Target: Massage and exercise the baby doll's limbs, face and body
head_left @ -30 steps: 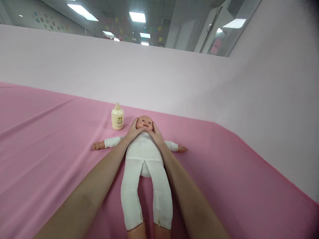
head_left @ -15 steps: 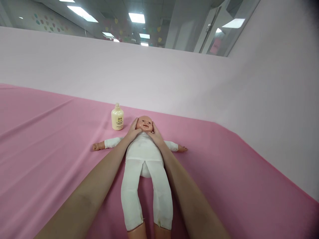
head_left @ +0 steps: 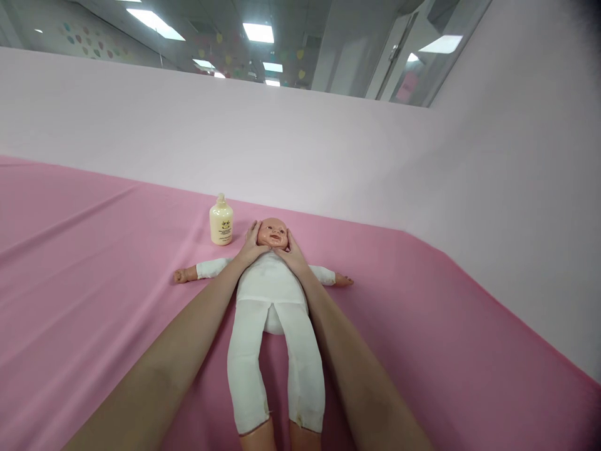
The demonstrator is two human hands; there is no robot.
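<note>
A baby doll [head_left: 271,279] lies on its back, its white cloth body and legs pointing toward me and its arms spread to both sides. My left hand [head_left: 252,246] cups one side of the doll's head [head_left: 273,233], fingers along the cheek and thumb below the chin. On the opposite side, my right hand [head_left: 293,252] holds the head in the same way, its thumb also near the chin. The two thumbs come close together at the neck. The undersides of the fingers are hidden against the head.
A cream-coloured pump bottle [head_left: 221,222] stands upright left of the doll's head. Pink sheeting [head_left: 399,326] covers the surface, with creases at left. Behind it rises a white wall [head_left: 300,150], with a window [head_left: 291,44] above.
Both thumbs have slid slightly inward beneath the doll's chin. The left fingers have shifted a little along the head. Doll and bottle stay in place.
</note>
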